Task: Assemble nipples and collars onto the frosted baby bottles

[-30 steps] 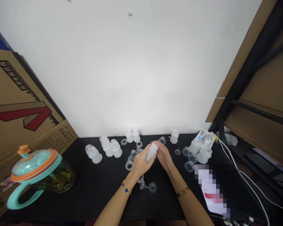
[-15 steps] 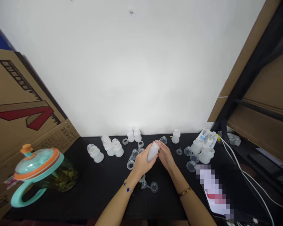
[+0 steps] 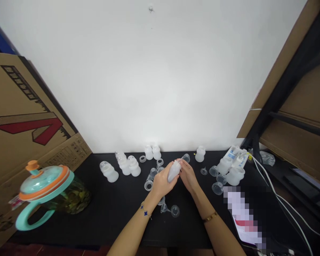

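My left hand [image 3: 160, 183] is wrapped round a small frosted white baby bottle [image 3: 173, 172], which tilts with its neck up and to the right. The fingers of my right hand [image 3: 188, 177] close on the bottle's top end; what they pinch there is mostly hidden. Beneath and beside my left hand lie clear caps, a white screw ring [image 3: 148, 185] and soft teats [image 3: 164, 207]. A clear round piece [image 3: 175, 211] lies nearer me. Just beyond my right fingers is a clear cap [image 3: 186, 158].
Several capped bottles [image 3: 109, 172] stand at the left. Open bottles [image 3: 156, 153] are by the wall, with one [image 3: 200, 154] farther right. More bottles [image 3: 235, 176], caps [image 3: 217, 188] and a phone [image 3: 245, 220] lie right. A large jug [image 3: 42, 192] and cardboard box [image 3: 29, 106] occupy the left.
The view has shifted slightly, so the surroundings sit a little differently. Both hands stay together at the bottle, with only a slight turn of the bottle and fingers.
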Action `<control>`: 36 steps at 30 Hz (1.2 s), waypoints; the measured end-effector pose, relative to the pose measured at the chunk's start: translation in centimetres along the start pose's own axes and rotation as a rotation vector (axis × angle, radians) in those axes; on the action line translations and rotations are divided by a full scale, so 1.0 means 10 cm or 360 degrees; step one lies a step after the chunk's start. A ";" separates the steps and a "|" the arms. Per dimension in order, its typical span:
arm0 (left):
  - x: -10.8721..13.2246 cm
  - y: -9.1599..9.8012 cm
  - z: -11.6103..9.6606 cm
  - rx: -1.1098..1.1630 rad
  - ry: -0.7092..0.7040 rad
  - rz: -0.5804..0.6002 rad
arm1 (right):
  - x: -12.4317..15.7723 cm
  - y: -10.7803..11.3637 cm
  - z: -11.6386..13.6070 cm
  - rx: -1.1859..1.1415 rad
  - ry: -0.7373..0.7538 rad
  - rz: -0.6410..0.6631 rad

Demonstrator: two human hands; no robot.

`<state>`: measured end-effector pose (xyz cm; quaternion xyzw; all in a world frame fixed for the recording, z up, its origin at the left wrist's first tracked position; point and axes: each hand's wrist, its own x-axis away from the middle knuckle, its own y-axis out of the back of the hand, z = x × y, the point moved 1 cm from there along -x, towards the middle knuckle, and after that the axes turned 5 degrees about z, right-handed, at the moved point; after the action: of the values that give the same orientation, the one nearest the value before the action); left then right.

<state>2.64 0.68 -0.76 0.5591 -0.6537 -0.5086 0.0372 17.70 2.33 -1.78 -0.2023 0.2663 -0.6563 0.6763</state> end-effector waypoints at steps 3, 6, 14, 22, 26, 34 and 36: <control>0.00 0.00 0.00 0.0004 0.0004 0.0001 | -0.01 0.02 -0.01 -0.0007 0.0007 0.0000; -0.01 0.02 -0.01 0.0052 0.0032 0.0025 | -0.01 0.03 -0.01 -0.0014 0.0006 0.0024; -0.04 0.08 -0.06 0.0204 0.0116 0.0050 | 0.04 -0.03 0.06 -0.0023 -0.0044 0.0121; -0.04 0.07 -0.04 0.0233 0.0066 0.0024 | 0.04 -0.03 0.07 -0.0021 -0.0046 0.0153; -0.04 0.07 -0.04 0.0239 0.0075 0.0044 | 0.03 -0.02 0.05 -0.0018 -0.0036 0.0148; -0.03 0.07 -0.04 0.0200 0.0072 0.0030 | 0.02 -0.03 0.03 -0.0013 -0.0015 0.0093; -0.03 0.07 -0.04 0.0190 0.0063 0.0024 | 0.02 -0.02 0.03 -0.0016 -0.0011 0.0084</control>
<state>2.51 0.58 0.13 0.5652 -0.6862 -0.4574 0.0207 17.68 2.12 -1.44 -0.2009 0.2723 -0.6362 0.6933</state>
